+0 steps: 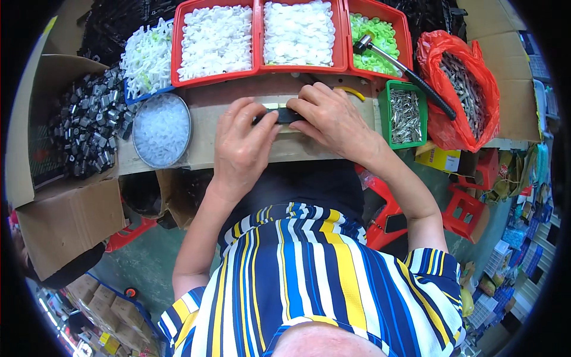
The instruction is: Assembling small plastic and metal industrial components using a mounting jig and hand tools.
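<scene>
Between my two hands, over the wooden workbench (208, 152), is a small black oblong plastic part (282, 116). My left hand (241, 143) grips its left end, with thumb and fingers pinched together. Its right end is held by the closed fingers of my right hand (336, 122). Just behind the part shows a small pale brass-coloured piece (273, 106); whether it is joined to the black part I cannot tell. My fingers cover much of both ends.
Red trays (257, 41) of white and green plastic pieces line the back. A hammer (407, 74) lies across the right tray toward a red bag (428, 53) of metal parts. A green bin (425, 113) holds metal pins. At left are a round bowl (189, 134) and black parts (89, 122).
</scene>
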